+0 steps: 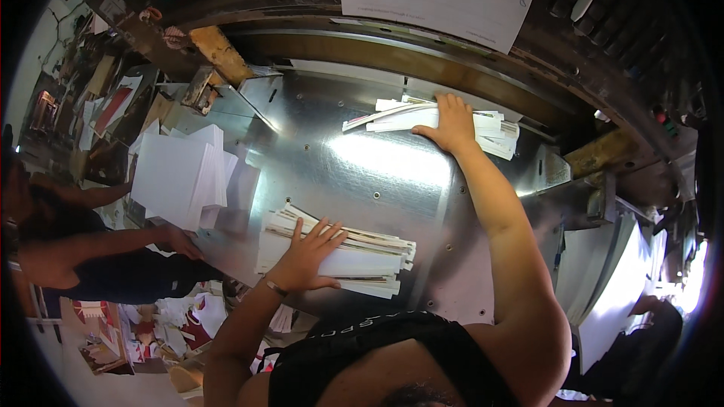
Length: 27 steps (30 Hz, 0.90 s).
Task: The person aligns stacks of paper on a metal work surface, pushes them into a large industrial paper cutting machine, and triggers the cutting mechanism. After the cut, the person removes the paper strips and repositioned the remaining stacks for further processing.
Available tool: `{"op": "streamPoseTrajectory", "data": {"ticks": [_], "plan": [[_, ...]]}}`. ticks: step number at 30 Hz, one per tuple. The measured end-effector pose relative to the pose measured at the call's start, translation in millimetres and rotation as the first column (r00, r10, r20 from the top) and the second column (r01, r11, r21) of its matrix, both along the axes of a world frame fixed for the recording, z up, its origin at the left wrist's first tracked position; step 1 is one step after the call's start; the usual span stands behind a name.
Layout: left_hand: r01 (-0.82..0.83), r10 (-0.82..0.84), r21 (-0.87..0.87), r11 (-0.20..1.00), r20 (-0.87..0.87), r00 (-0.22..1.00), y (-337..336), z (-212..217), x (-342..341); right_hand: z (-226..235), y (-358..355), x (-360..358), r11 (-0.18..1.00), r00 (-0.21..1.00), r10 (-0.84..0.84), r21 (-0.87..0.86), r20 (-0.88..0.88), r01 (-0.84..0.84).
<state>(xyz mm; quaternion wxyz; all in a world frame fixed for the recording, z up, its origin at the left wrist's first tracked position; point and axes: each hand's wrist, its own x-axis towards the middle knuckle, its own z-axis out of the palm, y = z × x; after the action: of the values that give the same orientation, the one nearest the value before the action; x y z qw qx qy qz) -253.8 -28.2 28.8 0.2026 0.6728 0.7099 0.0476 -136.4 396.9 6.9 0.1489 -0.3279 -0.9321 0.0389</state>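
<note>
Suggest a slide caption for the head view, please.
Left hand and right hand each press a paper stack on a steel table.

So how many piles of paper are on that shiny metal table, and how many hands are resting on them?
Fanned stacks of printed sheets under the person's own hands: 2, near stack and far stack
Plain white paper stack at the table's left edge: 1
Own hands pressing on stacks: 2, left hand and right hand
Co-worker's hand by the white stack: 1
Total: 3 stacks, 3 hands
</note>
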Motion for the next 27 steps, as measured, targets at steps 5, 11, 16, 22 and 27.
{"op": "streamPoseTrajectory", "data": {"ticks": [5, 11, 16, 22, 27], "plan": [[0.038, -0.037, 0.044, 0.998, -0.014, 0.999, 8, 0, 8, 4, -8, 0, 0.983, 0.998, 0.045, 0.181, -0.046, -0.036], [-0.31, 0.32, 0.153, 0.938, -0.043, 0.946, -36, 0, 32, 0, -47, -2, 0.993, 0.995, -0.086, -0.082, 0.048, 0.089], [-0.77, 0.81, 0.494, 0.404, 0.198, 0.552, -113, -25, 68, -2, -141, 14, 0.994, 0.994, 0.098, -0.05, 0.046, -0.096], [-0.968, 0.634, -0.12, -0.222, 0.736, -0.236, -164, -68, 113, 14, -298, 48, 0.885, 0.878, 0.444, -0.24, 0.179, -0.398], [-0.866, 0.386, -0.498, 0.052, 0.809, -0.442, -157, -63, 124, 14, -382, 44, 0.833, 0.798, 0.553, -0.178, 0.24, -0.524]]}}
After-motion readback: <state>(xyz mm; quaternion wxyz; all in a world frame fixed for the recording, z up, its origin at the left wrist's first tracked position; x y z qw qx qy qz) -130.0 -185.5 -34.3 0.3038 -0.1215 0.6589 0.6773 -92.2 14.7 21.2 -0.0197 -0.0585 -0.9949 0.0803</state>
